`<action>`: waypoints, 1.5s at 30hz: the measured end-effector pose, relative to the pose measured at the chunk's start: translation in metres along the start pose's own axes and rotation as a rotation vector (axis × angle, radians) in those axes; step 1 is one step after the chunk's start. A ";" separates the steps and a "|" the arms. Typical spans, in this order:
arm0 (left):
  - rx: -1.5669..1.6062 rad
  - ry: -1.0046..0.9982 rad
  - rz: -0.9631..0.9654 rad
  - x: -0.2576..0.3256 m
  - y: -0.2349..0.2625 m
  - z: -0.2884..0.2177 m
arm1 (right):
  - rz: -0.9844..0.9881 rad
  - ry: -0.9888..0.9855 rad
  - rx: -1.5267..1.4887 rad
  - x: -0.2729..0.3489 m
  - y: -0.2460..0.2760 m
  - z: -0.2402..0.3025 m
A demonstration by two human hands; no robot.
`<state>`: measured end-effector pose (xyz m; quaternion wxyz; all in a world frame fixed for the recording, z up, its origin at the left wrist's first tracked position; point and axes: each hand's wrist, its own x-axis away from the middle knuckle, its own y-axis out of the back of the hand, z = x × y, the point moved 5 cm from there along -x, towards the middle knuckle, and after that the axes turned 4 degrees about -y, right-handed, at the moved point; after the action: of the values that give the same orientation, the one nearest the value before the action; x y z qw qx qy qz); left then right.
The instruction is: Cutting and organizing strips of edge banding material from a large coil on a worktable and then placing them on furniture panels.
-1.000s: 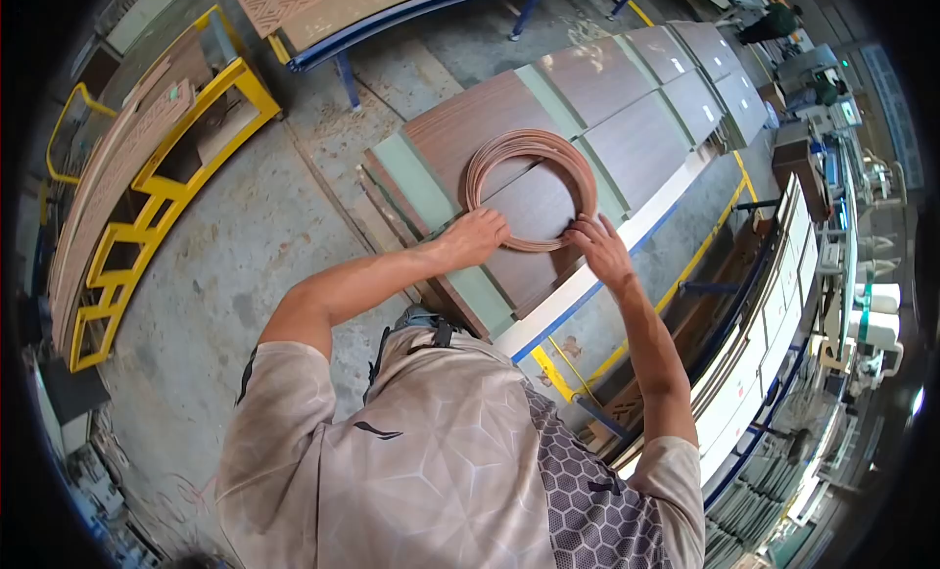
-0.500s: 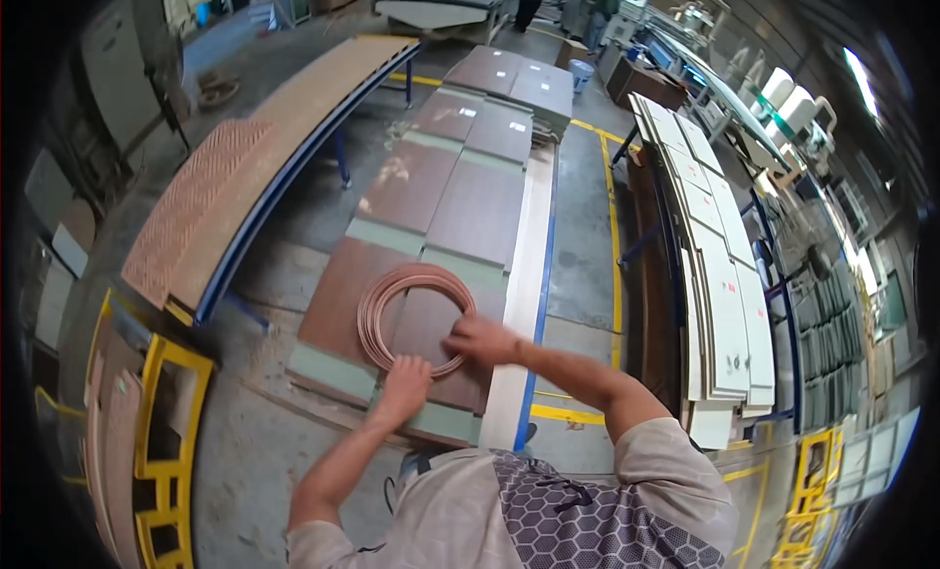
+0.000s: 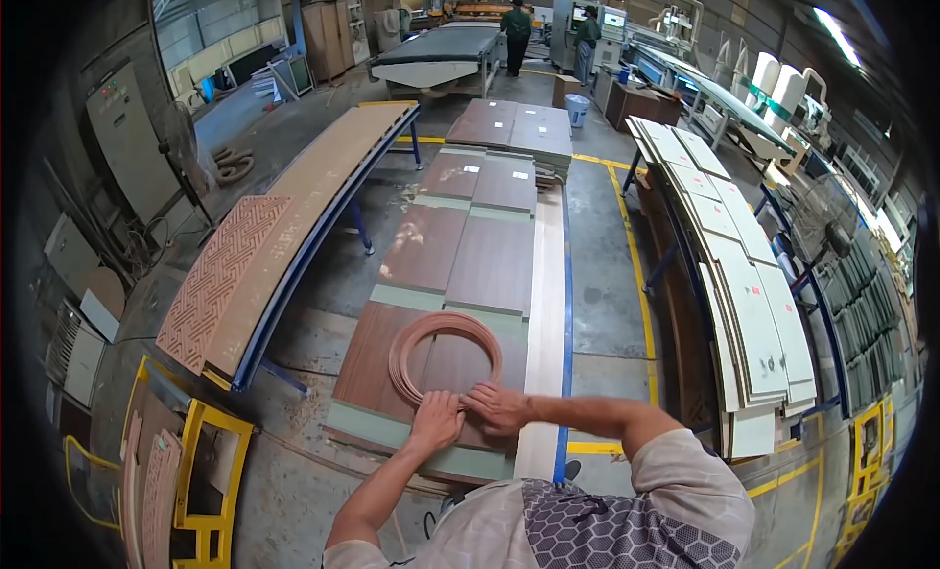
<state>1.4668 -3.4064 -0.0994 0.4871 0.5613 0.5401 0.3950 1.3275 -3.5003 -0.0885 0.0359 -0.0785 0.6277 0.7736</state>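
A coil of thin reddish-brown strip (image 3: 400, 352) lies in a ring on the brown panels (image 3: 377, 358) at the near end of the stack. My left hand (image 3: 439, 420) is closed at the ring's near edge, its fingers curled over the strands. Right beside it, my right hand (image 3: 497, 409) grips the same near edge, its fingertips almost meeting the left hand. The fingers cover the part of the coil between the hands. Pale green board edges (image 3: 367, 424) show under the brown panels.
On the left stands a blue-framed table (image 3: 328, 167) bearing a long board and a patterned panel (image 3: 227, 280). White panels (image 3: 749, 309) are stacked on a rack to the right. A yellow frame (image 3: 211, 471) is at the lower left. Two people (image 3: 516, 38) stand far back near machines.
My right hand has moved from the coil's right side to its near edge, next to my left hand. The view has tilted up, showing more of the far end.
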 end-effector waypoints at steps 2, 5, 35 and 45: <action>0.048 0.010 -0.055 0.005 -0.004 0.003 | -0.044 -0.099 -0.141 0.005 -0.005 0.004; 0.070 0.023 -0.203 0.015 -0.013 0.003 | -0.017 -0.114 -0.161 0.007 0.000 -0.010; 0.120 -0.079 -0.223 0.033 0.033 0.037 | 0.052 -0.190 0.119 0.003 0.021 -0.080; 0.246 0.000 -0.143 0.039 0.017 0.024 | 0.136 -0.119 -0.047 -0.031 0.006 0.019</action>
<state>1.4984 -3.3693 -0.0912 0.4414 0.5769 0.6230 0.2902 1.3559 -3.4813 -0.0734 0.0187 0.0099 0.6100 0.7922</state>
